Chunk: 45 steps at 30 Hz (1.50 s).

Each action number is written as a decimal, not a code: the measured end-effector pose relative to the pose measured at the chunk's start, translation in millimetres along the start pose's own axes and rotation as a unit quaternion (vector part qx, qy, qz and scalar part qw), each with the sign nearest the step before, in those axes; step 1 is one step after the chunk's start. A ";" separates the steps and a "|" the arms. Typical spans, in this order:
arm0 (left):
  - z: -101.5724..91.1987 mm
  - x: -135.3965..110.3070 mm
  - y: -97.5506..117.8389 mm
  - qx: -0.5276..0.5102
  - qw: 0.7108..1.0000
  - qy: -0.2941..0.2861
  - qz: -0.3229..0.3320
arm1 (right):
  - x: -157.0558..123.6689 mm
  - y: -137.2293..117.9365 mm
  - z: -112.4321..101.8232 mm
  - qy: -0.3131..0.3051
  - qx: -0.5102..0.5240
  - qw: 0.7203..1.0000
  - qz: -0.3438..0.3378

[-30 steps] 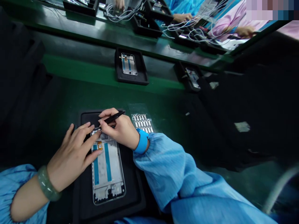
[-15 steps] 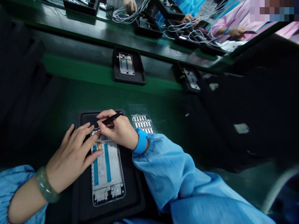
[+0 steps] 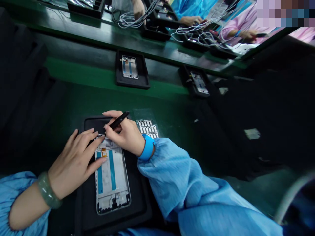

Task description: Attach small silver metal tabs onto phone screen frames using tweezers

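My right hand pinches black tweezers, their tips reaching toward the top edge of a silver phone mid-frame. The frame lies flat in a black rubber tray, showing blue strips and a small orange-gold part near its top. My left hand rests on the frame's upper left side, fingers spread. Fingers hide the tweezer tips and the frame's top corner. A jade bangle circles my left wrist, and a blue wrist strap circles my right.
A clear sheet of small metal pieces lies right of the tray. Further along the green bench sit black trays holding phone frames. Beyond, co-workers' hands work among white cables.
My right hand and the tweezers have lifted slightly, with the tweezers tilted more steeply. The whole view has drifted a little up and left.
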<state>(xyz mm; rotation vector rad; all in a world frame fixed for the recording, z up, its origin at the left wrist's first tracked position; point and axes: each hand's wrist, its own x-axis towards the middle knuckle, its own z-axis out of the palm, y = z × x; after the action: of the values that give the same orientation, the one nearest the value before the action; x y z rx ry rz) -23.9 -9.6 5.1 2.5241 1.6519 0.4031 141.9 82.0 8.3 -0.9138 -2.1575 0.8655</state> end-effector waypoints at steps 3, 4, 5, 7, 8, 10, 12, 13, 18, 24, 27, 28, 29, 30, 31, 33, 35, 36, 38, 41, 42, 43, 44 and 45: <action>-0.6 -0.3 0.5 0.011 1.000 0.001 0.003 | -0.7 -0.8 3.3 0.007 -0.045 0.997 -0.059; -1.2 -0.3 1.2 0.021 1.000 0.001 0.005 | 0.0 -1.8 0.9 0.012 -0.055 0.995 -0.076; -1.9 -0.3 2.3 0.033 0.999 0.001 0.007 | 1.3 -3.0 -4.2 0.017 -0.062 0.994 -0.085; -3.1 -0.1 5.5 0.063 0.998 -0.001 0.013 | 5.3 -4.5 -21.7 0.027 -0.090 0.992 -0.082; -3.4 0.1 7.5 0.078 0.997 -0.004 0.016 | 7.7 -4.0 -32.2 0.031 -0.121 0.989 -0.074; -3.1 0.3 11.3 0.102 0.995 -0.014 0.020 | 11.9 0.7 -50.7 0.007 -0.221 0.973 -0.064; -2.1 0.2 14.2 0.112 0.993 -0.020 0.021 | 14.2 9.8 -59.1 -0.064 -0.305 0.949 -0.054; -1.7 -0.1 14.9 0.112 0.993 -0.021 0.020 | 14.8 15.0 -59.2 -0.106 -0.328 0.937 -0.052; -7.8 -3.9 7.8 0.087 0.995 0.004 0.041 | 24.8 33.6 -61.7 -0.223 -0.383 0.894 -0.064; -20.0 -4.1 -9.5 0.033 0.990 0.127 -0.046 | 77.9 57.1 -136.5 -0.048 -0.466 0.878 0.095; -13.8 -3.4 -12.3 0.037 0.991 0.112 -0.060 | 117.0 70.0 -142.2 0.005 -0.463 0.861 0.208; -10.5 -3.8 -12.9 0.039 0.992 0.103 -0.058 | 130.8 72.0 -134.3 0.006 -0.459 0.860 0.222; -7.0 -4.5 -13.4 0.041 0.993 0.094 -0.054 | 144.8 72.4 -122.9 0.004 -0.456 0.862 0.223; -3.8 -5.6 -14.1 0.044 0.994 0.086 -0.051 | 158.4 71.5 -109.5 -0.003 -0.451 0.865 0.220; -1.1 -6.9 -14.9 0.046 0.995 0.079 -0.049 | 171.3 69.4 -96.1 -0.016 -0.444 0.869 0.219; 2.4 -9.6 -16.5 0.051 0.995 0.069 -0.050 | 191.2 63.7 -74.9 -0.051 -0.433 0.877 0.203; 3.7 -11.8 -17.5 0.052 0.995 0.062 -0.057 | 198.2 60.2 -67.3 -0.086 -0.436 0.878 0.177; 3.9 -12.5 -17.6 0.052 0.995 0.061 -0.062 | 196.0 60.4 -68.7 -0.105 -0.442 0.875 0.167; 4.3 -13.1 -17.1 0.054 0.995 0.057 -0.065 | 182.0 65.5 -78.0 -0.145 -0.460 0.861 0.162; 6.6 -12.5 -16.7 0.056 0.995 0.051 -0.062 | 152.2 79.5 -93.9 -0.181 -0.483 0.842 0.159; 7.9 -12.1 -17.2 0.056 0.995 0.048 -0.061 | 143.9 84.0 -97.7 -0.181 -0.490 0.839 0.153; 9.2 -11.7 -18.0 0.056 0.996 0.045 -0.060 | 137.4 87.7 -101.0 -0.177 -0.499 0.836 0.147; 10.3 -11.3 -19.2 0.056 0.996 0.041 -0.060 | 132.6 90.4 -104.2 -0.172 -0.507 0.832 0.141; 11.2 -10.9 -20.6 0.057 0.996 0.038 -0.060 | 129.3 92.2 -107.9 -0.167 -0.516 0.829 0.136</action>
<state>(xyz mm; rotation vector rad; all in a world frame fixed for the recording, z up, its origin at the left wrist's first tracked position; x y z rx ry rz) -43.2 -10.4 -12.2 2.4985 1.8955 0.4092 183.5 266.9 39.0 -1.7038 -2.8677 -0.1657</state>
